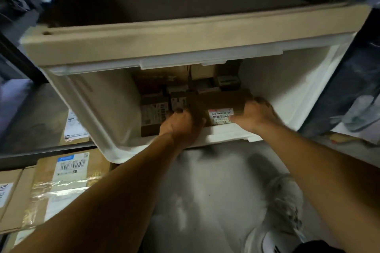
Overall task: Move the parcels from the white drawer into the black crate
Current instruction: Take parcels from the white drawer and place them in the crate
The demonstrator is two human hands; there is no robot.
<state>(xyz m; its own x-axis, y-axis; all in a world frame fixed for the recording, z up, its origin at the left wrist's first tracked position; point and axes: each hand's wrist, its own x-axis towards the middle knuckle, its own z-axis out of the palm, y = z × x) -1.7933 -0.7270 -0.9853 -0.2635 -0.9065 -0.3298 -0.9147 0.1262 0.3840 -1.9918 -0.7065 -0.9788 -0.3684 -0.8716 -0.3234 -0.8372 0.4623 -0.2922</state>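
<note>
Two hands, left point(181, 123) and right point(254, 116), gripping opposite ends of a labelled cardboard parcel point(221, 102) to lift it from the white drawer point(287, 80).

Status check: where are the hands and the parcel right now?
Both hands in white drawer. Left hand and right hand grip the ends of labelled brown parcel. More parcels packed beside it. Black crate not in view.

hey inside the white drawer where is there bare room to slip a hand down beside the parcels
Bare floor shows along the white drawer's right wall, beyond the right hand, and on the left between the left wall and the small boxes. The middle is crowded: both hands, left hand included, grip a brown parcel packed against the others.
</note>
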